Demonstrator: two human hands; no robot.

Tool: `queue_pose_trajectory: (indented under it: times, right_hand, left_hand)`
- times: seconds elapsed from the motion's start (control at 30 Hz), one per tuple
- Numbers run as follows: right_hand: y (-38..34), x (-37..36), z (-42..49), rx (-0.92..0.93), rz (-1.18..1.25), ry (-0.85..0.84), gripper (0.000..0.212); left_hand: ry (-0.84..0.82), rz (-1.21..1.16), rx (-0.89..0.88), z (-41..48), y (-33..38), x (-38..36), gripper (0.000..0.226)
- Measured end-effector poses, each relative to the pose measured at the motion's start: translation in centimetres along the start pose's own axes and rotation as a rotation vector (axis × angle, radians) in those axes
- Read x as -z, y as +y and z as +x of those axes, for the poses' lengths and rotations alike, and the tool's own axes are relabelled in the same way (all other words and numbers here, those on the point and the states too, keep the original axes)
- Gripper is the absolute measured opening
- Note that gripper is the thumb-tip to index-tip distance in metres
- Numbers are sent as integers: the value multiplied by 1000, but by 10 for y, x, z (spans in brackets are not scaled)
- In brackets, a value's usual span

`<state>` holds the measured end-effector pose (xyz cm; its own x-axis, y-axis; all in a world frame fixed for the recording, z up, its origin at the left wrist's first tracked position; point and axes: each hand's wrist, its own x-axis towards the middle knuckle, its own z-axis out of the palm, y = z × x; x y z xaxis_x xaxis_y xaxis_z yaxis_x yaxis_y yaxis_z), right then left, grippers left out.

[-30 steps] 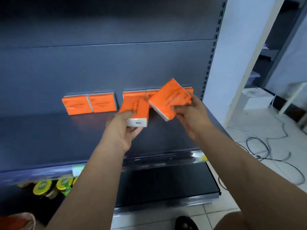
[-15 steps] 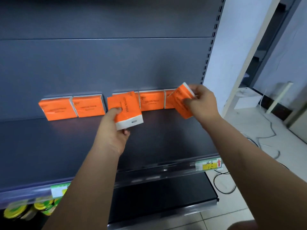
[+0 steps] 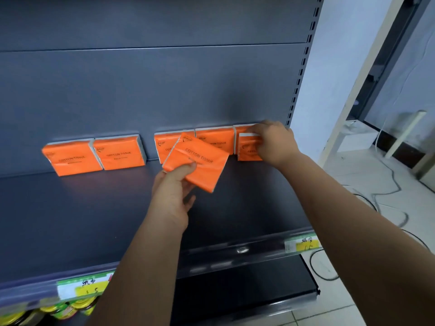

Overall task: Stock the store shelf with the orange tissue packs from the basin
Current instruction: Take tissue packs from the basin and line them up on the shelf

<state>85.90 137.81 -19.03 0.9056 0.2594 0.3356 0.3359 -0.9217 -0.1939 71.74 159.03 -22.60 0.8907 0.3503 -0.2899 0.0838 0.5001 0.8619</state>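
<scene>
Several orange tissue packs stand in a row against the back panel of the dark grey shelf [image 3: 70,220]; two at the left [image 3: 94,155], then a gap, then more at the right [image 3: 215,141]. My left hand [image 3: 174,194] holds one orange pack [image 3: 200,163] tilted above the shelf, in front of the row's middle. My right hand [image 3: 274,143] grips another orange pack [image 3: 248,148] standing upright at the far right end of the row, in front of the last pack there. The basin is out of view.
The shelf's front rail carries price labels [image 3: 302,244]. Yellow-lidded jars [image 3: 51,310] sit on the lower shelf at bottom left. A slotted upright [image 3: 299,74] bounds the shelf on the right. Cables [image 3: 376,196] lie on the tiled floor beyond.
My right hand carried its pack to the row's right end and set it upright there. My left hand turned its pack so its printed face shows, staying in front of the row's middle.
</scene>
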Motion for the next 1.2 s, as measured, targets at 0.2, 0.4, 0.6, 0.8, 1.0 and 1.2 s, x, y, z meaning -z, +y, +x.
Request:
queue_pose_trajectory:
  times: [0.2,0.4,0.6,0.8,1.0,1.2]
  right_hand:
    - [4,-22,10,4,-65,94,53]
    - [4,-19,17,144,34,345,63]
    - [-4,-9,21,195,189,288,33]
    - [-11,-11,27,-5,442,-20,23]
    - [-26,-21,30,-147,324,10,29]
    - [-38,-27,32,-147,151,23,22]
  left_hand:
    - [58,3,8,17,-17,-14,37]
    - [43,46,-99,34,-19,-23,40]
    - [32,39,-137,56,-9,-31,46]
    - [22,39,-118,73,-16,-44,38]
    - [97,347,-295,79,-31,-50,24]
    - [132,662,-454,102,-25,-37,12]
